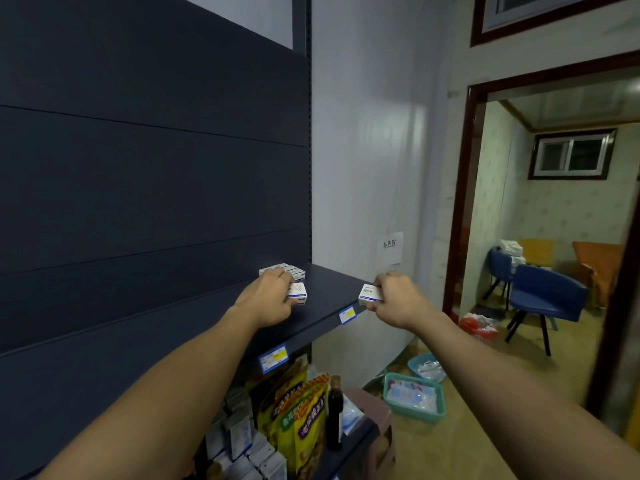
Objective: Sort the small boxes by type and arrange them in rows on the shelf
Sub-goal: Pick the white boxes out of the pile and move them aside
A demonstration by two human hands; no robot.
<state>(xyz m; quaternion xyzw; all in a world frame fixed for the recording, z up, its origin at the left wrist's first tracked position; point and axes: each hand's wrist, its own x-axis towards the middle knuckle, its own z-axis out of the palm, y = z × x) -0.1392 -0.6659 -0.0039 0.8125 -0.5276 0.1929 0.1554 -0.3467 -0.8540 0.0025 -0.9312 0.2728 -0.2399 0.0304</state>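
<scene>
Dark blue panels form the back of the shelving unit point(138, 150), and beside it stands a pale wall with an open doorway to another room. From the panels the shelf point(322, 289) goes out, with price labels on its front edge; below it another level holds bags and small cartons. On the shelf, near the back, a short row of small boxes point(289, 269) already lies side by side. The left hand point(268, 297) rests over a white box point(298, 292) just in front of this row; its fingers are curled around the box, which lies flat on the shelf. The right hand point(394, 294) pinches a second white box point(370, 294) between thumb and fingers, holding it in the air at the outer front corner of the shelf. This box is to the right of the row, with its long axis about parallel to the shelf edge. I judge that the left hand is nearer to the row, so its box can join first.
</scene>
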